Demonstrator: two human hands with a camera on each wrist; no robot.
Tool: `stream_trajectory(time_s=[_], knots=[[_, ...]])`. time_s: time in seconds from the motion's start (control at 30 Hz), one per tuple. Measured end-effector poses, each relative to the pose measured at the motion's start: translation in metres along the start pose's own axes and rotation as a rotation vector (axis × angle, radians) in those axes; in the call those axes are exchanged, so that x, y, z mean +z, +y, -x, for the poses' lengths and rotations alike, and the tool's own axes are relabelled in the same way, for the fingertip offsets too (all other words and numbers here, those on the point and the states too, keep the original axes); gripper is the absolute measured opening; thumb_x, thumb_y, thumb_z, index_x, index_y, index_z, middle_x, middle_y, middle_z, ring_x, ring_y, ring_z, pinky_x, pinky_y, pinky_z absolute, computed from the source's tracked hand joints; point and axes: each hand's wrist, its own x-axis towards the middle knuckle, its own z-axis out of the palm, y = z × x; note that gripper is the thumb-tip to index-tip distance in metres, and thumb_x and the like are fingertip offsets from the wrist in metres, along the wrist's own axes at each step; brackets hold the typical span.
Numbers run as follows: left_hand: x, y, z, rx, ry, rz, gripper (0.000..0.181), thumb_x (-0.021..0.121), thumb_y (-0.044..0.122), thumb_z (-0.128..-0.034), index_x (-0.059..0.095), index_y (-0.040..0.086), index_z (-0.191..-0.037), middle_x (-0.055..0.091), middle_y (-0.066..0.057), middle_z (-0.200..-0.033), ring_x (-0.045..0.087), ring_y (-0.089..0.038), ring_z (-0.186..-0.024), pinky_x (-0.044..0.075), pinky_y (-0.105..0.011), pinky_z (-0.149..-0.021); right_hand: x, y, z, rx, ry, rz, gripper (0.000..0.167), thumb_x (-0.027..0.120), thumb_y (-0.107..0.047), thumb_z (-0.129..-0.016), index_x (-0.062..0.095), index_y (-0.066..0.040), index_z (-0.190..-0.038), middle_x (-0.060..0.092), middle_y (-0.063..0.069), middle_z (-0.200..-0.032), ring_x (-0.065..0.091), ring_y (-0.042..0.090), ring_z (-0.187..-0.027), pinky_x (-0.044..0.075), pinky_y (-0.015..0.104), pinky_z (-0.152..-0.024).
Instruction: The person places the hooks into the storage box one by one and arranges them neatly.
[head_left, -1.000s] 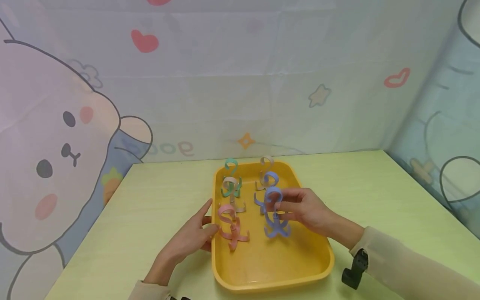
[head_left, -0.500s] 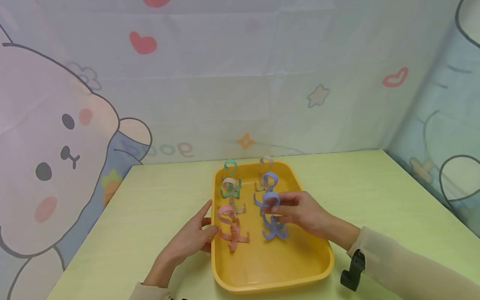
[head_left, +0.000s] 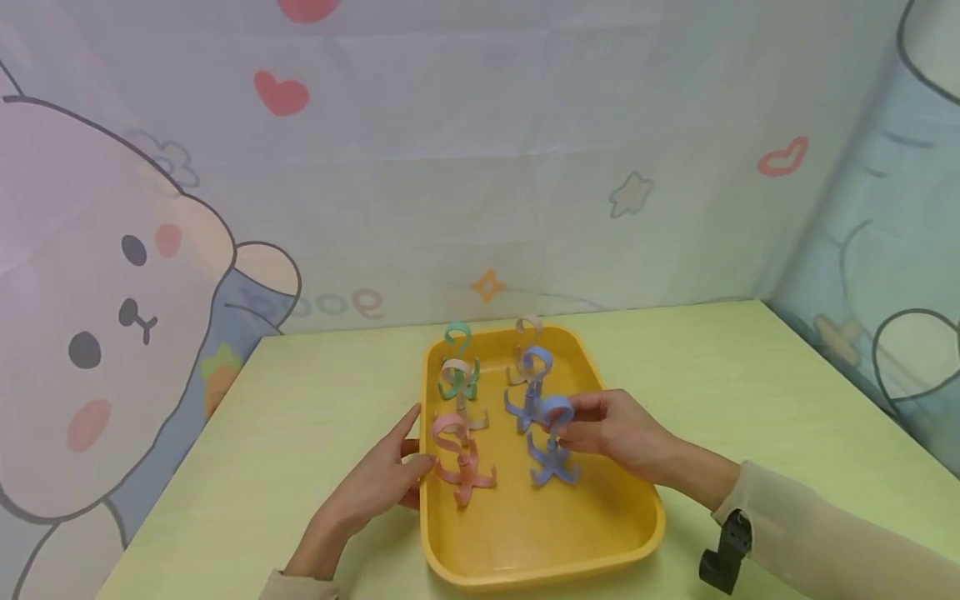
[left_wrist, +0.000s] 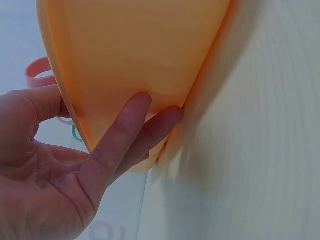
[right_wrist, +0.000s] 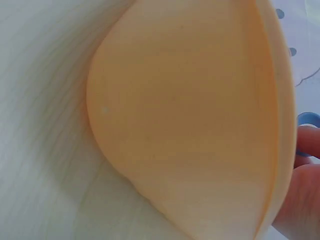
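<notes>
A yellow tray (head_left: 525, 533) holds several plastic claw hooks, each with a curled top and splayed prongs. My left hand (head_left: 386, 475) grips the tray's left side, thumb over the rim and fingers against the outer wall, as the left wrist view shows. Inside the right half, my right hand (head_left: 626, 433) pinches the curled top of the front blue claw hook (head_left: 553, 460). Another blue claw hook (head_left: 531, 408) stands just behind it. Along the left side are a pink claw hook (head_left: 467, 477), a beige claw hook (head_left: 461, 412) and a green claw hook (head_left: 457, 383).
A second beige claw hook (head_left: 517, 371) stands at the tray's far right. Under the tray lies a pale green tabletop (head_left: 720, 375). A cartoon-printed cloth (head_left: 450, 167) hangs behind and at the sides.
My right hand lowers the front blue claw hook, then shifts slightly right with it, uncovering more of the blue one behind. My left hand stays at the tray's side.
</notes>
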Motion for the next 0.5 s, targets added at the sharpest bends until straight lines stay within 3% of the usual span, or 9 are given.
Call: stream_trajectory(time_s=[0.23, 0.5], knots=[[0.0000, -0.0004, 0.0001, -0.001, 0.003, 0.000, 0.089, 0.056, 0.013, -0.1005, 0.001, 0.007, -0.171, 0.047, -0.036, -0.153, 0.079, -0.032, -0.081, 0.067, -0.044, -0.073, -0.0037, -0.0029, 0.0032, -0.016, 0.008, 0.147, 0.035, 0.073, -0.013, -0.097, 0.071, 0.011, -0.122, 0.074, 0.025, -0.123, 0.073, 0.025, -0.114, 0.062, 0.041, -0.100], [0.0012, 0.0002, -0.0013, -0.016, 0.033, -0.002, 0.090, 0.057, 0.013, -0.0988, 0.005, 0.011, -0.171, 0.053, -0.033, -0.148, 0.079, -0.032, -0.082, 0.067, -0.044, -0.073, -0.0061, -0.0082, 0.0081, -0.029, 0.027, 0.194, 0.034, 0.073, -0.012, -0.096, 0.072, 0.009, -0.122, 0.078, 0.016, -0.116, 0.074, 0.030, -0.113, 0.062, 0.041, -0.099]])
